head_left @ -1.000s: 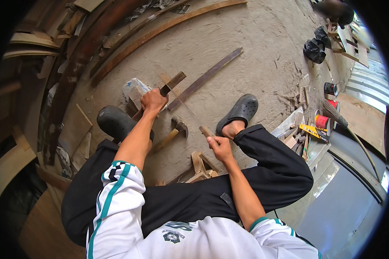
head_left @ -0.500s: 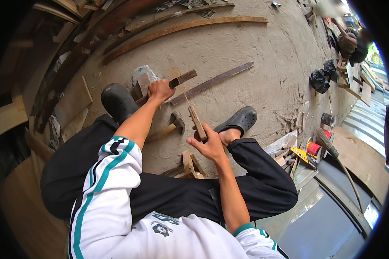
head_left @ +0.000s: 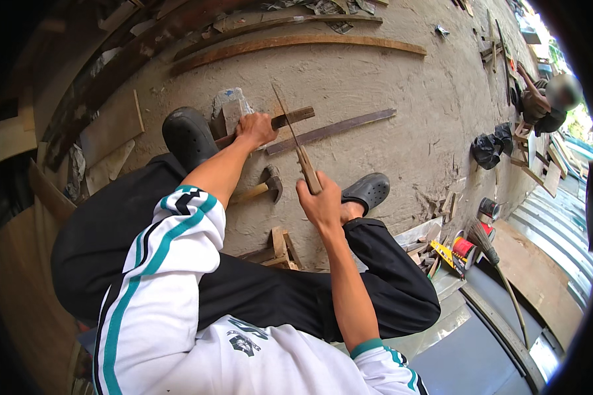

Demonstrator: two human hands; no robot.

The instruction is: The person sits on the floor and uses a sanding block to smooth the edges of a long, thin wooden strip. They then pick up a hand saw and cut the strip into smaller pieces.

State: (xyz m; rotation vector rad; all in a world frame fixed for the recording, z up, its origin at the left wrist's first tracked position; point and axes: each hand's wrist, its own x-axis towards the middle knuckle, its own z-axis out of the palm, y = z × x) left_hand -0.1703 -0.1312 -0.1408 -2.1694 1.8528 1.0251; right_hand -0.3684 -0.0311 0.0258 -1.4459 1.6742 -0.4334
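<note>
My left hand (head_left: 257, 130) is closed over a dark wood strip (head_left: 298, 117), whose free end sticks out to the right of my fist. Under and beside that hand stands a pale, paint-marked block (head_left: 232, 105). In my right hand (head_left: 321, 204) is the wooden handle of a handsaw (head_left: 307, 166), gripped with the fingers wrapped round it. Its thin blade runs up and away, crossing the strip just right of my left hand. A hammer (head_left: 272, 185) lies on the ground between my arms. Another dark wood strip (head_left: 333, 131) rests to the right of the held one.
Long wood battens (head_left: 296, 41) lie at the far side. Wood offcuts (head_left: 282, 247) are close to my legs. At right are a broom (head_left: 484, 242), a yellow tool (head_left: 447, 255), cans (head_left: 487, 209), a black plastic bag (head_left: 486, 151) and a seated person (head_left: 539, 102).
My right hand has pushed the handsaw forward, so more of its blade reaches past the wood strip. My left hand keeps its grip on the strip. The whole view has shifted slightly.
</note>
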